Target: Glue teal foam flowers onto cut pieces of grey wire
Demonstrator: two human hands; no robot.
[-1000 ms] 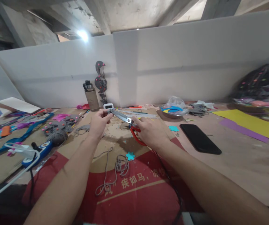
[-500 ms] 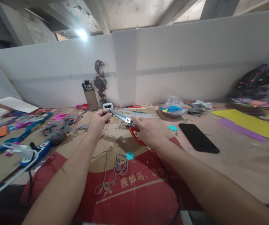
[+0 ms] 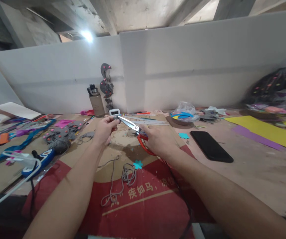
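My right hand grips red-handled scissors, blades pointing up and left towards my left hand. That left hand is pinched closed on a small grey piece right at the blade tips; I cannot make out what it is. Both hands hover above the brown table, over a red printed sheet. Below them lie a tangle of grey cord and a small teal flower cut-out.
A black phone lies right of my hands, with yellow and purple sheets beyond. A bottle, a small timer and rulers stand near the white partition. Felt shapes, a glue gun and cables crowd the left.
The scissor blades have closed a little at the grey piece. Both hands stay nearly in place.
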